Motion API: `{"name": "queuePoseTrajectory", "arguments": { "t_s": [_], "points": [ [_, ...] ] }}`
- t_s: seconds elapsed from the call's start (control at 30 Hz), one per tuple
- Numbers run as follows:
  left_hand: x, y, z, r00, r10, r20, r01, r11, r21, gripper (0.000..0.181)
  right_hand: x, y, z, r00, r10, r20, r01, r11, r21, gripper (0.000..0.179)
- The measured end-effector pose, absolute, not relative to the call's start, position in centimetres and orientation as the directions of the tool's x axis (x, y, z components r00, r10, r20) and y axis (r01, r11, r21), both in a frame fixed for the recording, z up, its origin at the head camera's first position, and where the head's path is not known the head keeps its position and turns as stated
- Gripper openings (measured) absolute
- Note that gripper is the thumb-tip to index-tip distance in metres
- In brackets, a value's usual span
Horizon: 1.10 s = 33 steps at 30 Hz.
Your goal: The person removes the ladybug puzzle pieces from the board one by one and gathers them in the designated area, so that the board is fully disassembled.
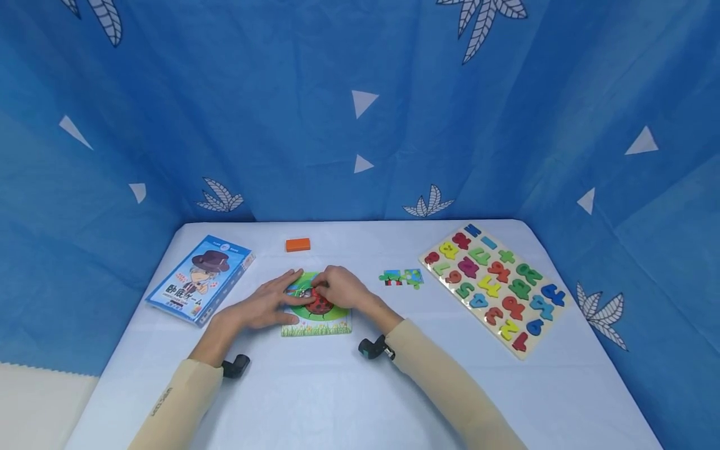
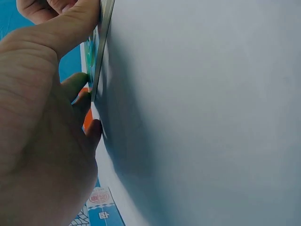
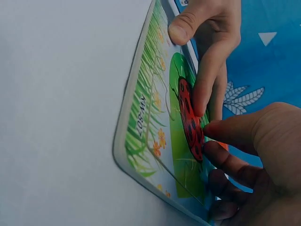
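A ladybug jigsaw puzzle in a flat tray lies mid-table, with grass and flowers printed along its near border. My left hand rests over its left side, fingers spread and fairly straight, one fingertip on the red ladybug. In the right wrist view, the left thumb touches the puzzle's border. My right hand reaches in from the right with curled fingers. Its thumb and fingertips pinch a puzzle piece at the ladybug's edge; the fingers hide most of that piece.
Loose jigsaw pieces lie right of the puzzle. An orange block sits behind it. A blue game box lies at the left, and a wooden number board at the right. Blue curtains border the table.
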<state>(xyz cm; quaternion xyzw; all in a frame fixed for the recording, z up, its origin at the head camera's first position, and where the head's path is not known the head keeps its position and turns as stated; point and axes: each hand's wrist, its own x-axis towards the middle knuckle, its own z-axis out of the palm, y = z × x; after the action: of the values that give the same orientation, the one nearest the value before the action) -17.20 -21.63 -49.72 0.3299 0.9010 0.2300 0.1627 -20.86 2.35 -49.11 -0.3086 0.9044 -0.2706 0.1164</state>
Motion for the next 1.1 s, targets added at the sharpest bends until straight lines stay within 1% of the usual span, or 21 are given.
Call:
{"name": "queuePoseTrajectory", "arguments": {
  "t_s": [0.27,0.57,0.77,0.9,1.0,1.1],
  "points": [
    [-17.23,-21.82,-49.87,-0.722,0.678,-0.137,0.524,0.665,0.532,0.055,-20.61,2.00,-49.41,-0.770,-0.638,-0.018,-0.520,0.643,-0.562,0.022],
    [-17.24,-21.84,-49.82,-0.734,0.667,-0.129,0.514,0.668,0.538,0.053,-20.37,1.66,-49.55,-0.795,-0.606,-0.008,-0.506,0.671,-0.542,0.022],
    [-17.18,-21.79,-49.57,-0.734,0.670,-0.107,0.528,0.663,0.531,0.053,-20.30,1.59,-49.40,-0.793,-0.609,0.010,-0.520,0.669,-0.532,0.019],
    [-17.23,-21.69,-49.53,-0.736,0.668,-0.110,0.526,0.667,0.528,0.054,-20.30,1.49,-49.28,-0.799,-0.601,0.007,-0.507,0.669,-0.543,0.019],
    [-17.25,-21.64,-49.55,-0.736,0.670,-0.102,0.533,0.664,0.524,0.054,-20.29,1.42,-49.20,-0.812,-0.583,0.003,-0.484,0.671,-0.561,0.024],
    [-17.26,-21.62,-49.64,-0.731,0.677,-0.085,0.542,0.653,0.529,0.055,-20.34,1.32,-49.15,-0.822,-0.569,0.002,-0.466,0.671,-0.577,0.033]
  ]
}}
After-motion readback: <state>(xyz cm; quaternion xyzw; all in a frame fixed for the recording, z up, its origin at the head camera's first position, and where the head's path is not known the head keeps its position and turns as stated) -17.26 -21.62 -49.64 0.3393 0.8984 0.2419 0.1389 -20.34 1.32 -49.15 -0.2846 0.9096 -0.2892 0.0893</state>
